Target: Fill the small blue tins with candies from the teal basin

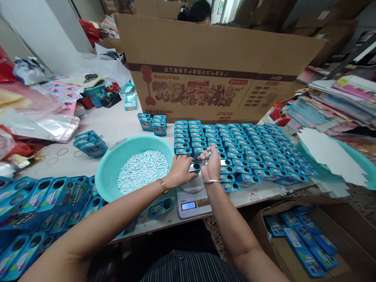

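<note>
On cluttered white table [117,121] — left hand [180,170] grips small tin [194,167] over scale [190,197]; right hand [210,164] pinches white candies [205,157] — cardboard box [211,66] behind

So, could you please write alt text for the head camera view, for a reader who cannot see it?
A person's left hand steadies a small shiny metal tin on a white digital kitchen scale while the right hand holds small white tablets above it. A round turquoise plastic basin of tablets sits left; rows of blue rectangular tins lie behind.

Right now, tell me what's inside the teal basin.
The teal basin holds a loose heap of small white pellets. The left hand covers its right rim; the bottom under the heap is hidden.
</note>
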`<action>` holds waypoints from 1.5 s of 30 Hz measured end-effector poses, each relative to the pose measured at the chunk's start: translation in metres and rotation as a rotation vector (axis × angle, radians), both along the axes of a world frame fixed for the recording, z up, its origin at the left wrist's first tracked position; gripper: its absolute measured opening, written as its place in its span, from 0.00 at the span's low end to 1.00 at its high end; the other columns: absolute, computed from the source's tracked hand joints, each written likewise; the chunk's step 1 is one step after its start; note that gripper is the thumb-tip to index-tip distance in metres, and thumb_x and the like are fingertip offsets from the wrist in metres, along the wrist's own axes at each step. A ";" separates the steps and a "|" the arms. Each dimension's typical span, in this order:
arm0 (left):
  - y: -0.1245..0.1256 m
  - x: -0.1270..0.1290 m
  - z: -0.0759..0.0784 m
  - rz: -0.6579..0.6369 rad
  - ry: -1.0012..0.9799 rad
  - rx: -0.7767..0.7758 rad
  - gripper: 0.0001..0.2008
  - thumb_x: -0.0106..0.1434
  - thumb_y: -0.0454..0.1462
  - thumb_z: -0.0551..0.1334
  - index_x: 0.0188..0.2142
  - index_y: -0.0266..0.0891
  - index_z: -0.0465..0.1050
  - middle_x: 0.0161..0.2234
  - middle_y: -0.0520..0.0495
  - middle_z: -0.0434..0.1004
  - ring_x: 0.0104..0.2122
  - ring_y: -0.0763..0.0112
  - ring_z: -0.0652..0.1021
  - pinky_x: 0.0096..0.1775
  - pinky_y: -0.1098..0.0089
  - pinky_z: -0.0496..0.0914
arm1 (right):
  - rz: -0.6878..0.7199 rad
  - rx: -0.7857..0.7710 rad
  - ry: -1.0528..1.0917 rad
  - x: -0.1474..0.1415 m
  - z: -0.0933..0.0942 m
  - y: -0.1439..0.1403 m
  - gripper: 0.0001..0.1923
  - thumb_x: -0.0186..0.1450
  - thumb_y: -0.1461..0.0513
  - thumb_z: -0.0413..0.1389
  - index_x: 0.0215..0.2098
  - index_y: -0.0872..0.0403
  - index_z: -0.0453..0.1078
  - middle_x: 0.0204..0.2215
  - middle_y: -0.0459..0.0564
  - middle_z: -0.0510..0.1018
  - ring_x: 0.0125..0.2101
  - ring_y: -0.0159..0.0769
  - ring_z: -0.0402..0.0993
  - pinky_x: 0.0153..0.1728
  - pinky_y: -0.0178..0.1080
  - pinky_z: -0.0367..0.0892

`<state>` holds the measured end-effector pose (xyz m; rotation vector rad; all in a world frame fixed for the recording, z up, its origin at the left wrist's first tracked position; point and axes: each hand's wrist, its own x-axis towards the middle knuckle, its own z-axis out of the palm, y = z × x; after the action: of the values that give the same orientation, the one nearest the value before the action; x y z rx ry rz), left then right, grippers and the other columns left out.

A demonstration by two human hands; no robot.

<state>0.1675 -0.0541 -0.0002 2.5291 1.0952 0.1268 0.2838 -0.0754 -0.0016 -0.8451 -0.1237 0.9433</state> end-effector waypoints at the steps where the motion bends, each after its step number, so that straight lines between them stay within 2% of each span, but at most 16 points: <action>1: 0.000 0.000 0.000 -0.001 0.001 -0.001 0.26 0.57 0.46 0.66 0.53 0.38 0.70 0.48 0.40 0.74 0.51 0.51 0.72 0.54 0.55 0.62 | 0.003 0.000 -0.007 0.000 0.000 0.000 0.16 0.66 0.58 0.52 0.22 0.52 0.57 0.14 0.36 0.54 0.15 0.24 0.54 0.18 0.29 0.57; 10: 0.000 0.002 -0.003 0.006 -0.009 -0.010 0.26 0.57 0.46 0.66 0.53 0.39 0.71 0.48 0.41 0.74 0.51 0.51 0.72 0.55 0.55 0.63 | 0.005 -0.010 -0.074 0.001 -0.004 0.001 0.17 0.64 0.54 0.55 0.22 0.51 0.56 0.15 0.35 0.54 0.16 0.24 0.54 0.20 0.29 0.59; 16: 0.000 0.002 -0.005 0.008 -0.015 0.009 0.25 0.56 0.47 0.66 0.52 0.40 0.71 0.47 0.41 0.75 0.50 0.51 0.73 0.52 0.55 0.65 | 0.013 0.005 -0.046 0.001 -0.004 0.000 0.16 0.63 0.56 0.56 0.22 0.52 0.57 0.15 0.35 0.54 0.16 0.24 0.56 0.20 0.29 0.60; 23: 0.003 0.000 0.007 0.023 -0.070 0.000 0.24 0.56 0.45 0.66 0.51 0.40 0.72 0.47 0.41 0.76 0.49 0.52 0.73 0.52 0.56 0.66 | 0.039 0.005 0.034 0.004 0.001 -0.002 0.15 0.64 0.57 0.55 0.23 0.51 0.57 0.14 0.35 0.55 0.15 0.24 0.55 0.19 0.28 0.60; 26: 0.002 -0.002 0.014 0.027 -0.132 0.031 0.20 0.57 0.44 0.65 0.48 0.40 0.73 0.45 0.42 0.75 0.49 0.54 0.73 0.51 0.58 0.65 | 0.062 0.008 0.062 0.007 0.001 -0.002 0.16 0.64 0.55 0.56 0.23 0.51 0.57 0.14 0.35 0.54 0.15 0.24 0.55 0.19 0.28 0.61; 28: -0.001 -0.002 0.018 -0.003 -0.181 0.075 0.14 0.59 0.42 0.64 0.45 0.42 0.75 0.43 0.44 0.75 0.48 0.56 0.72 0.53 0.57 0.64 | 0.067 0.018 0.069 0.008 -0.001 -0.001 0.17 0.64 0.54 0.57 0.23 0.51 0.56 0.14 0.35 0.55 0.15 0.24 0.56 0.19 0.29 0.61; 30: -0.004 -0.002 0.018 -0.055 -0.222 0.125 0.13 0.61 0.39 0.62 0.46 0.44 0.75 0.43 0.46 0.74 0.48 0.58 0.71 0.55 0.54 0.61 | 0.073 0.019 0.084 0.008 -0.003 -0.001 0.19 0.64 0.52 0.57 0.23 0.51 0.56 0.14 0.35 0.55 0.16 0.25 0.56 0.18 0.29 0.61; 34: -0.011 0.001 0.012 -0.162 -0.199 0.166 0.23 0.61 0.34 0.59 0.56 0.50 0.68 0.48 0.46 0.72 0.52 0.55 0.68 0.59 0.46 0.54 | 0.076 0.030 0.078 0.004 -0.006 0.001 0.22 0.62 0.48 0.57 0.22 0.51 0.56 0.14 0.36 0.56 0.17 0.26 0.58 0.21 0.31 0.65; 38: -0.015 0.002 0.010 -0.217 -0.156 0.162 0.28 0.61 0.31 0.56 0.61 0.50 0.62 0.52 0.43 0.70 0.56 0.53 0.65 0.60 0.41 0.50 | 0.073 0.031 0.065 0.002 -0.006 0.002 0.23 0.62 0.47 0.57 0.21 0.51 0.55 0.14 0.36 0.56 0.17 0.26 0.60 0.24 0.33 0.68; 45: -0.012 -0.005 0.008 -0.233 -0.181 0.111 0.24 0.60 0.29 0.57 0.55 0.47 0.68 0.54 0.46 0.73 0.58 0.55 0.65 0.62 0.43 0.50 | 0.076 0.018 0.070 0.006 -0.003 0.002 0.23 0.63 0.47 0.55 0.21 0.51 0.54 0.13 0.35 0.54 0.15 0.26 0.57 0.22 0.33 0.66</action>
<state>0.1628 -0.0658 0.0078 2.6601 0.7372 0.3537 0.2902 -0.0738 -0.0049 -0.7944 -0.1037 1.0404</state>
